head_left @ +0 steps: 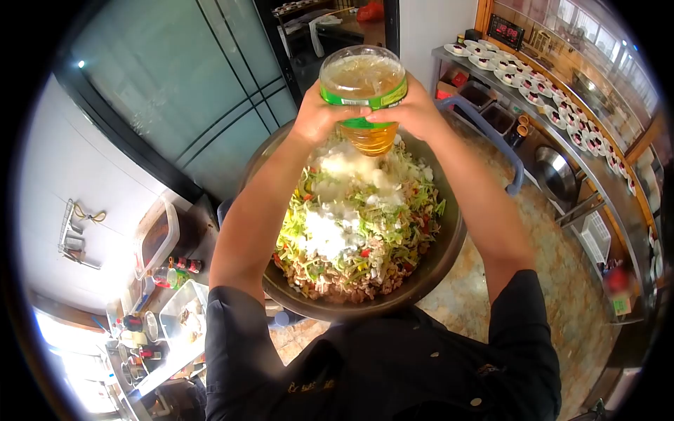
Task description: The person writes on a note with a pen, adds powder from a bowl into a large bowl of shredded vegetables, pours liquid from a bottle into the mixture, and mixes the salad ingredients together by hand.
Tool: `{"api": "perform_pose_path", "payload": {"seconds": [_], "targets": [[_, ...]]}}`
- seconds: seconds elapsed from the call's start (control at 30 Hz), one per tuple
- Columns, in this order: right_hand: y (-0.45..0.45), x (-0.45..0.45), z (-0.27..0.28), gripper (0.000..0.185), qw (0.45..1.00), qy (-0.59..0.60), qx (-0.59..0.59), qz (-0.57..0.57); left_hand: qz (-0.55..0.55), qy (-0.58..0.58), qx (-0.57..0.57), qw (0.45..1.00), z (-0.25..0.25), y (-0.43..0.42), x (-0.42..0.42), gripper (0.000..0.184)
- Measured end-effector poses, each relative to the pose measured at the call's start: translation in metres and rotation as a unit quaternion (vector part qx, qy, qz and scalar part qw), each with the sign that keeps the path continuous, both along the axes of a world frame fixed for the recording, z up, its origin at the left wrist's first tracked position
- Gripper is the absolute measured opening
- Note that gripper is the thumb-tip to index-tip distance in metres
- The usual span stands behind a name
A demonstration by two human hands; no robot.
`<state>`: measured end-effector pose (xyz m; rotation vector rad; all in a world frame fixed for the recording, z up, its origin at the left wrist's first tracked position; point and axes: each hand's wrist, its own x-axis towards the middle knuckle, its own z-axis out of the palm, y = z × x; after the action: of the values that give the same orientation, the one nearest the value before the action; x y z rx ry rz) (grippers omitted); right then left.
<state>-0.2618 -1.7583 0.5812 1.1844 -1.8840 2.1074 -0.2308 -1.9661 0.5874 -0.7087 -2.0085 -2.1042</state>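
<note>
A large clear plastic oil bottle (364,76) with a green label and golden liquid is held upside down or steeply tilted over a wide metal bowl (365,309). My left hand (317,116) wraps its left side, and my right hand (415,111) grips the right side, thumbs meeting across the label. The bottle's mouth is hidden below it. Inside the bowl lies a heap of shredded green vegetables (382,228) with red and yellow bits, chopped brownish meat (344,282) and white powder-like patches (326,235).
Blue tubular handle (516,158) beside the bowl, at right. Along the right wall, a metal counter (516,95) carries several small plates; a wok (556,172) sits below. At left are a plastic tub (163,238), bottles (168,277) and a glass door (175,84).
</note>
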Motion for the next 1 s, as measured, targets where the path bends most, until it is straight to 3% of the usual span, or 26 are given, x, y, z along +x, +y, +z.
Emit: {"api": "perform_pose_path", "payload": {"seconds": [0.2,0.27,0.33,0.47,0.57,0.77,0.93,1.0], "targets": [[-0.055,-0.015,0.002,0.064,0.994,-0.08,-0.041,0.066,0.084,0.02,-0.021,0.996,0.018,-0.04,0.015,0.061],[-0.073,-0.015,0.01,0.063,0.995,-0.057,-0.021,0.075,0.132,0.02,-0.05,0.99,0.023,-0.059,0.022,0.06],[-0.08,-0.007,0.019,0.07,0.993,-0.065,-0.005,0.099,0.085,0.019,-0.059,0.994,0.026,-0.073,0.027,0.063],[-0.089,-0.017,0.009,0.088,0.996,0.048,0.023,0.071,0.02,0.01,-0.049,0.999,0.039,-0.078,0.033,0.072],[-0.082,-0.015,0.019,0.083,0.995,0.039,0.017,0.086,0.034,0.009,-0.057,0.998,0.037,-0.077,0.024,0.072],[-0.064,-0.025,0.012,0.068,0.999,0.031,0.034,0.011,0.065,0.013,-0.034,0.997,0.03,-0.053,0.012,0.064],[-0.023,0.008,0.023,0.072,0.993,-0.002,0.107,-0.043,0.011,-0.019,0.008,1.0,0.015,-0.03,0.013,0.06],[-0.01,0.032,0.024,0.078,0.992,0.019,0.115,-0.049,-0.004,-0.036,-0.051,0.998,0.022,-0.022,0.034,0.066]]}}
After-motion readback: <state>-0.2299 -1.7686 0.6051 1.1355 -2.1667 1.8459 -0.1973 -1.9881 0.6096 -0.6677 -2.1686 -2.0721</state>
